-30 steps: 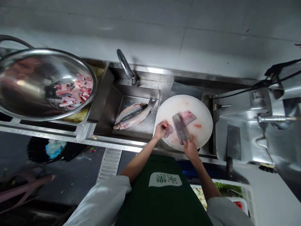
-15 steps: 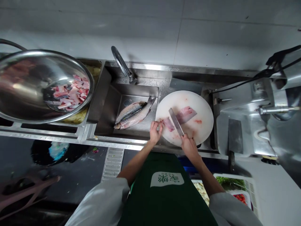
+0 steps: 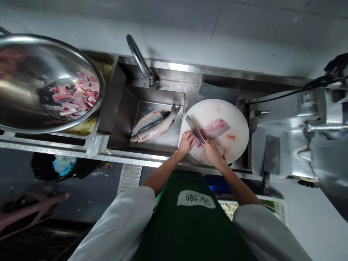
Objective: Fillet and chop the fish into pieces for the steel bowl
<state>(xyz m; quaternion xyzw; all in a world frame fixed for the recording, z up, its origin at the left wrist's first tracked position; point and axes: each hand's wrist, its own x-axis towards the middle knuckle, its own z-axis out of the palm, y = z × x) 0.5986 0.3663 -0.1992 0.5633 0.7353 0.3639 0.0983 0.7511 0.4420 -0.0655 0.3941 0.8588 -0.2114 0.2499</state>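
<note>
My right hand (image 3: 212,153) is closed around the handle of a kitchen knife (image 3: 193,127), whose wide blade slants up to the left over a round white cutting board (image 3: 235,119). On the blade's left side, my left hand (image 3: 187,142) has its fingers bent and pressed against a small fish piece (image 3: 198,144), mostly hidden by the fingers and blade. A larger pink fish fillet (image 3: 216,128) lies to the right of the knife. Two whole fish (image 3: 154,127) rest side by side in the sink (image 3: 119,139) left of the board.
A big steel bowl (image 3: 95,72) of cut fish pieces (image 3: 77,95) stands at the left. The faucet (image 3: 138,54) arches behind the sink. Another cleaver (image 3: 272,154) lies on the metal machine (image 3: 290,145) at the right. Reddish scraps (image 3: 231,137) dot the board.
The knife and my right hand have moved left across the fish piece. My left hand has come closer to the blade, over the piece. The camera view has shifted slightly.
</note>
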